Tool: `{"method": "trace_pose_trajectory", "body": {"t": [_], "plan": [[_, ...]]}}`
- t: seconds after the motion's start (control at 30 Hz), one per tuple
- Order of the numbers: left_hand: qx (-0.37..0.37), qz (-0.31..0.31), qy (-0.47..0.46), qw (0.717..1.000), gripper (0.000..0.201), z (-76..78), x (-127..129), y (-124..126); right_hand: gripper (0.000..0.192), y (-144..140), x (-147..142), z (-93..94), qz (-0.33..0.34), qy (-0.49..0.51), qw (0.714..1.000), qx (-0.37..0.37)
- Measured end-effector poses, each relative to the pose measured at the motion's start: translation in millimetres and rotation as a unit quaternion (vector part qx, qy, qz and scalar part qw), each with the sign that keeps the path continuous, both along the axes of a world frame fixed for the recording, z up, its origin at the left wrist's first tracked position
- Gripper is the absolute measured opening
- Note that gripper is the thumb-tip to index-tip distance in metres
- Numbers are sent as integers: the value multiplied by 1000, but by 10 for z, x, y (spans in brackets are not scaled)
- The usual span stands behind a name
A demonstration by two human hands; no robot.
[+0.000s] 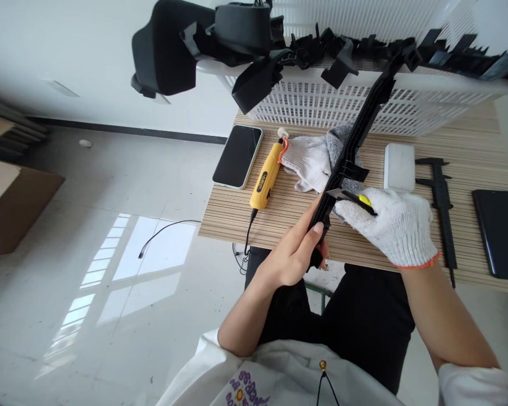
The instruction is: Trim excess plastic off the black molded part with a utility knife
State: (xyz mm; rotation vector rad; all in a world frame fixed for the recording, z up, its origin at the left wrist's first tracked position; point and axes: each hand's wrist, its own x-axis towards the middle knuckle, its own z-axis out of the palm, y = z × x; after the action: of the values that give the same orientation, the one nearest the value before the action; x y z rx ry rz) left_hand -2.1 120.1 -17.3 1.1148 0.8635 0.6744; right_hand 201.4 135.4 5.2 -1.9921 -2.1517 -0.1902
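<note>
A long black plastic part (355,135) slants up from my lap over the table, its far end reaching the crate's rim. Bare and wrapped round its near end, my left hand (298,248) grips it. My right hand (392,223), in a white knit glove with an orange cuff edge, is closed on a utility knife (358,200) with a yellow slider. The knife's blade lies at the edge of the black part, just above my left hand; whether it is cutting in cannot be made out.
A white plastic crate (309,104) piled with black plastic parts (245,34) stands at the back. On the wood-grain table (228,217) lie a phone (237,156), a yellow rotary tool (266,177), gloves (307,158), a white block (399,166), calipers (442,208) and a dark device (502,231).
</note>
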Motion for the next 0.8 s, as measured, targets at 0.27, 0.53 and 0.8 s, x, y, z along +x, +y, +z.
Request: {"method": "trace_pose_trajectory", "body": {"t": [0.27,0.53,0.8], "plan": [[33,-13,-11,999,61,-59,-11,10,71,5,7,-7,-5,29,999,16],[38,-20,-5,999,61,-73,-20,10,71,15,14,-5,7,77,997,-12],[39,-21,2,999,62,-70,-22,17,72,16,20,18,-6,86,995,-49]]}}
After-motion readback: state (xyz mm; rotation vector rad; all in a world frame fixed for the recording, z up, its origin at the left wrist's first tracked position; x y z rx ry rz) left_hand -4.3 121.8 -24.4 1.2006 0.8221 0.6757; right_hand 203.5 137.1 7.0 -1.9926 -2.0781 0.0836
